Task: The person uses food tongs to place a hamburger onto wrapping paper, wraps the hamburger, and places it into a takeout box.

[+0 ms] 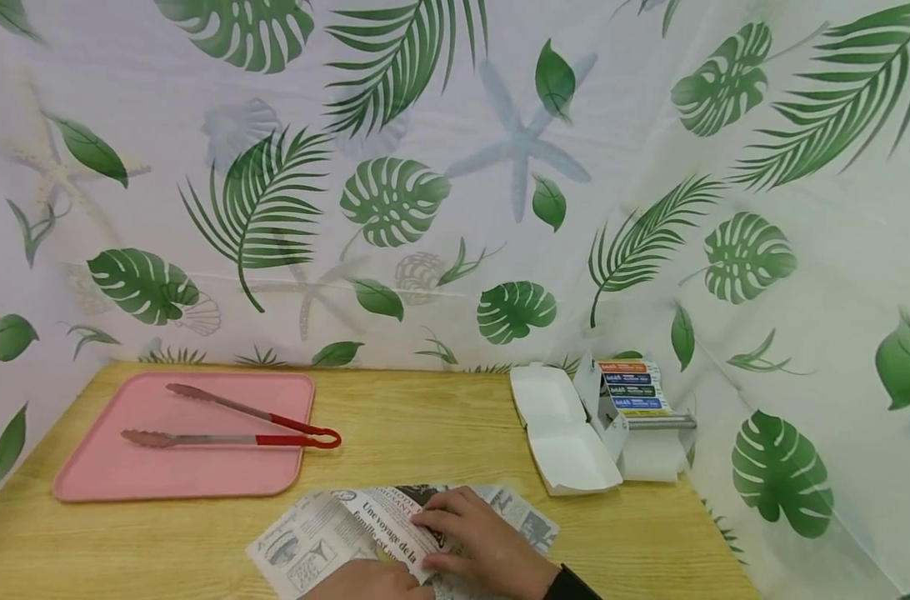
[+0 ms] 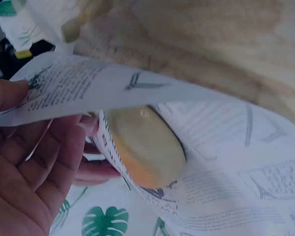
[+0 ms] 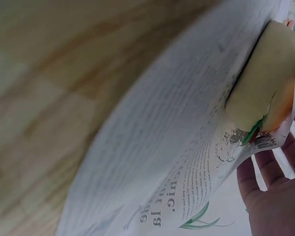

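A sheet of newspaper-print wrapping paper (image 1: pixel 305 542) lies at the table's near edge, one strip folded over its middle. Inside the fold, the left wrist view shows a sandwich (image 2: pixel 150 147) in a pale yellow bun with an orange side. A bit of green leaf sticks out at its end in the right wrist view. My left hand (image 1: pixel 368 581) pinches the near edge of the paper, thumb over it and fingers beneath. With bent fingers, my right hand (image 1: pixel 488 542) holds the folded strip at the right. From the head view the sandwich is hidden under paper and hands.
A pink tray (image 1: pixel 192 479) at the left bears tongs (image 1: pixel 275 439) with red handles. An opened white takeaway box (image 1: pixel 571 454) lies at the back right, beside a dispenser (image 1: pixel 650 425) with colourful labels. A leaf-print curtain (image 1: pixel 425 308) borders the table behind and at the sides.
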Demonstrator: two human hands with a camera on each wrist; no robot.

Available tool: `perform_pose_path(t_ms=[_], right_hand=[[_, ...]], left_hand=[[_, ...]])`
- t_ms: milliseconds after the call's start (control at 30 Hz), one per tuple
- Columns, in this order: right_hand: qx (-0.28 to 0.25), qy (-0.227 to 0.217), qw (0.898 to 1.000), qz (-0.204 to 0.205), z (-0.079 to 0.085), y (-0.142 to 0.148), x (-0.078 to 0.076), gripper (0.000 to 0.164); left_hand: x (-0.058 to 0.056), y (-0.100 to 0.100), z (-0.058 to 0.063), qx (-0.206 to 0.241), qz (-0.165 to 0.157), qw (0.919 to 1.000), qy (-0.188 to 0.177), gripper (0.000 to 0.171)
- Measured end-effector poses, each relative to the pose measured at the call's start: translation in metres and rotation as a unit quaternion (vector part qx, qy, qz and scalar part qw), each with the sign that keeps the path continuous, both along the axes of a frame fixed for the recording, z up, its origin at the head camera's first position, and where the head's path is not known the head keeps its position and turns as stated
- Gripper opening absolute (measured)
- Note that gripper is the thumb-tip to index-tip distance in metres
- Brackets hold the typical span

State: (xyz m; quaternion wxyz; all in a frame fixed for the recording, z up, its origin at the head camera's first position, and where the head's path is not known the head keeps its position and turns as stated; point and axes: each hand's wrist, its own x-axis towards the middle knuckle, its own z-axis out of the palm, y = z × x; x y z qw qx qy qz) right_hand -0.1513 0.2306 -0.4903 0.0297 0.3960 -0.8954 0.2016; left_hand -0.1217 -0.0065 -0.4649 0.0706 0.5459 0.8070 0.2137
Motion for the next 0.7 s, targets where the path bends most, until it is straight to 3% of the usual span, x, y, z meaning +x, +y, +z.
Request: perform_pose_path(t_ms=[133,300,500,700], right_hand=[[0.003,0.007,1.000,-0.007,0.001,0.001,0.000,0.050],[0.020,0.007,1.000,-0.005,0.005,0.002,-0.002,0.051],[0.020,0.026,0.999,0.004,0.007,0.005,-0.005,0.042],[0.014,-0.003,1.000,0.016,0.007,0.008,-0.010,0.036]], left_hand=[[-0.010,0.000,0.015,-0.028,-0.009,0.9995,-0.010,0.020],[-0.018,-0.001,0.026,-0.027,-0.007,0.9994,-0.021,0.012],[-0.031,-0.003,0.032,0.002,0.036,0.9939,-0.105,0.009],[-0.049,-0.011,0.022,0.045,0.088,0.9792,-0.177,0.015]])
